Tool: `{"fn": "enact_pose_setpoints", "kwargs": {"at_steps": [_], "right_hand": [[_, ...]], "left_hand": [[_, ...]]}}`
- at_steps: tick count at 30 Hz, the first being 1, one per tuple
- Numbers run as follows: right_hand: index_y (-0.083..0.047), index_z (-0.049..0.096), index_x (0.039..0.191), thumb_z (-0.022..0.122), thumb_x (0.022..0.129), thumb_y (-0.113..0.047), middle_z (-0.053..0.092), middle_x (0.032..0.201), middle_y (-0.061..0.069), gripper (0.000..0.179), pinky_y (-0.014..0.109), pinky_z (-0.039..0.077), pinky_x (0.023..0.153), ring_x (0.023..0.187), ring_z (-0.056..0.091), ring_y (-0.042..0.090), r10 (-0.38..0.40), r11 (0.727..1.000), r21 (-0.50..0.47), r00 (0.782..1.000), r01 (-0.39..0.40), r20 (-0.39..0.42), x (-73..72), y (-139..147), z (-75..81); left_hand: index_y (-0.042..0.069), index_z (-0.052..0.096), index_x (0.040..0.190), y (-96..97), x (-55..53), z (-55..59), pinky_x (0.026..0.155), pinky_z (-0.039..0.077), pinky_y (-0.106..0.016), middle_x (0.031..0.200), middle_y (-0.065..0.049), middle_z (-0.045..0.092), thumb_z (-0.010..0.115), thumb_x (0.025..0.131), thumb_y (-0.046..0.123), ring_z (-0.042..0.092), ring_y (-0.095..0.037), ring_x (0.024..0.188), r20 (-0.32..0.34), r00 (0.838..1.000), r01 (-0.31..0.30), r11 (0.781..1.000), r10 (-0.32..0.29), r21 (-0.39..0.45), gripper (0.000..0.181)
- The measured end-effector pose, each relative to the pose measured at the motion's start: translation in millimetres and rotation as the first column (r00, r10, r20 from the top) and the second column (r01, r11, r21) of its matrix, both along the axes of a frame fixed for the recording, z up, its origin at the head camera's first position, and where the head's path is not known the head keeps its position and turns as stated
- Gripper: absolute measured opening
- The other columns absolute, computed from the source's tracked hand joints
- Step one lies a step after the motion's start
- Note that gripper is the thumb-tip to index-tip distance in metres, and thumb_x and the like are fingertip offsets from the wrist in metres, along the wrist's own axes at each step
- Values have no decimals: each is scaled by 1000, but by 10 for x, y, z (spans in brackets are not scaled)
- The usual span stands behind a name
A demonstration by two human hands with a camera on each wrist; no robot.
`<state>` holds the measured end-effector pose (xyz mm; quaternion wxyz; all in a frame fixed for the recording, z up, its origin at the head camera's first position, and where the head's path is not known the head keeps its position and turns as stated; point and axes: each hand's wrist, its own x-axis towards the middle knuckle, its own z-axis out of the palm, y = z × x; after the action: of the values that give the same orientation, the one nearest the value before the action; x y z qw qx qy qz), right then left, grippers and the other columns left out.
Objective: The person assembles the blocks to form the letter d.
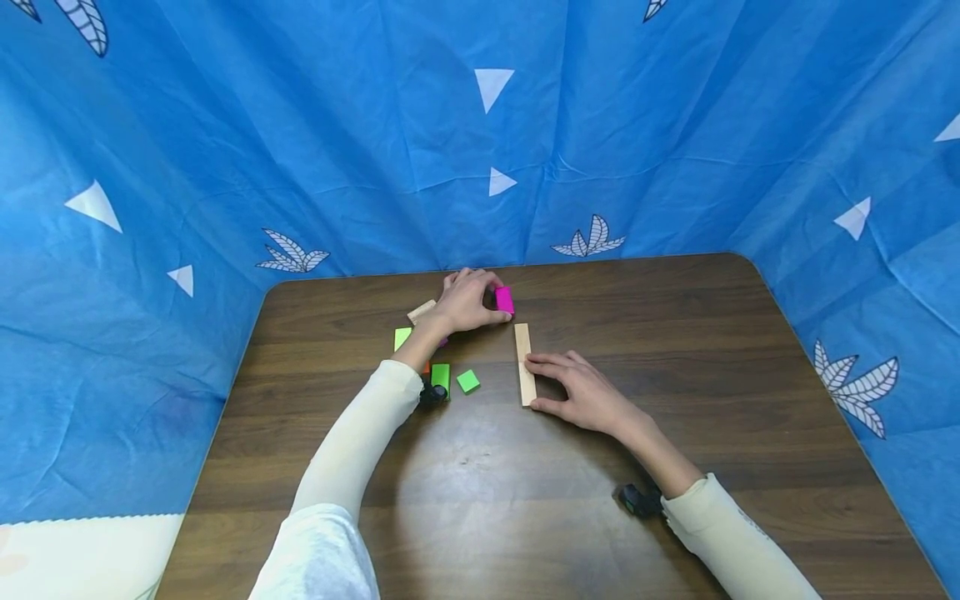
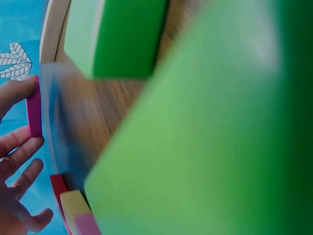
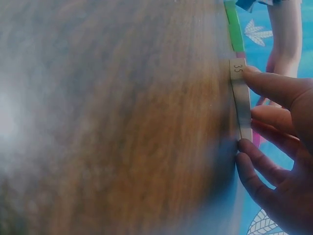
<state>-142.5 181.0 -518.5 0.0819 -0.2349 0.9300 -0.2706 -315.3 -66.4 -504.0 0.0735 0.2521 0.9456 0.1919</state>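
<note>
A pink block (image 1: 505, 300) is pinched between the thumb and fingers of my left hand (image 1: 468, 302), toward the back of the table. The left wrist view shows that pink block (image 2: 33, 106) on edge, the other fingers spread loosely. A light wooden strip (image 1: 522, 346) lies lengthwise in front of me, apparently two planks end to end. My right hand (image 1: 585, 392) touches its right side near the closer end, thumb and fingers spread along it. In the right wrist view, the wooden plank (image 3: 236, 68) bears the number 35 on its end.
Left of the strip lie a small green block (image 1: 468, 382), a larger green block (image 1: 440, 377), a yellow-green block (image 1: 402, 338) and a wooden block (image 1: 422, 312). The left forearm partly covers this group. Blue cloth (image 1: 450, 125) hangs behind the brown table (image 1: 480, 500).
</note>
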Motion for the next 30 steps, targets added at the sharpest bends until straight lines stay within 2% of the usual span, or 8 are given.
{"fn": "enact_pose_setpoints", "kwargs": {"at_steps": [4, 13, 21, 27, 30], "right_hand": [[-17, 60, 155, 79, 98, -43, 55, 164, 0, 66, 53, 48, 115, 134, 57, 26, 3, 1000, 0, 1000, -3, 0, -6, 6, -3], [-17, 60, 155, 80, 98, -44, 56, 163, -2, 66, 50, 49, 114, 131, 58, 23, 3, 1000, 6, 1000, -3, -15, -17, 23, -18], [-15, 60, 155, 81, 97, -41, 56, 164, 1, 66, 59, 37, 127, 143, 56, 29, 12, 1000, -15, 1000, -12, -5, -9, 27, -23], [-16, 60, 155, 80, 97, -42, 55, 164, 1, 66, 55, 46, 117, 134, 57, 27, 6, 1000, -5, 1000, -6, -2, -3, 19, -11], [-17, 60, 155, 80, 97, -43, 55, 164, 0, 66, 52, 49, 112, 130, 57, 25, 7, 1000, -4, 1000, -7, -8, -1, 19, -2]], "left_hand": [[20, 65, 139, 74, -10, 1, 122, 28, -64, 139, -2, 68, 80, 90, 59, 52, -27, 135, 12, 1000, -10, 1000, 10, 7, 65], [21, 64, 142, 212, -22, 15, 124, 24, -65, 143, -1, 67, 80, 91, 59, 50, -28, 137, 28, 1000, 10, 999, -9, -31, 66], [22, 64, 144, 237, -24, -28, 123, 25, -66, 143, 0, 67, 80, 92, 58, 48, -29, 138, 36, 999, 16, 999, -14, -43, 65], [22, 67, 141, 231, -21, -40, 123, 25, -65, 139, 1, 68, 69, 103, 53, 50, -27, 136, 28, 999, 16, 1000, -16, -20, 49], [23, 68, 140, 235, -16, -30, 123, 27, -65, 136, 2, 68, 69, 105, 47, 51, -26, 135, 22, 1000, 19, 1000, -18, -14, 43]]}}
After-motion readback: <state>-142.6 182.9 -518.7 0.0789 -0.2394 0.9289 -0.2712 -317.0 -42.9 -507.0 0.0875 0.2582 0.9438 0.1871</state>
